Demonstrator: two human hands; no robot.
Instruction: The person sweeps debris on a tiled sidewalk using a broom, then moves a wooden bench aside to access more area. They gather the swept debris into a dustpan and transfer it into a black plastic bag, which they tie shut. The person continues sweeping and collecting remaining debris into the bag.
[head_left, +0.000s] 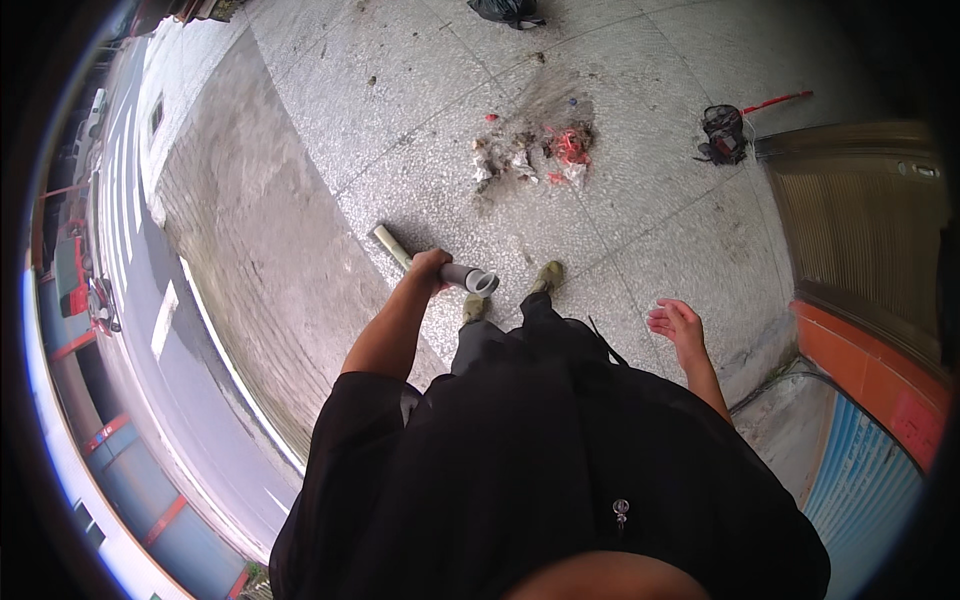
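My left hand (433, 270) is closed around a pole-like handle (456, 274), grey with a whitish ring-shaped end near my feet. A pale green length (393, 246) sticks out on the hand's other side, with a dark part beside it at the ground; what the tool is, I cannot tell. Off to the right hangs my right hand (677, 322), empty, its fingers loosely bent and apart. Ahead of my shoes on the speckled floor lies a litter pile (525, 154) of dirt, whitish scraps and red strands (571, 144).
A black plastic bag (506, 10) lies at the top. At right, a dark bundle (724, 135) with a red stick (778, 102) lies near a ribbed brown door or shutter (862, 232). Leftward are a concrete ramp (240, 195), a road (161, 330) and parked vehicles.
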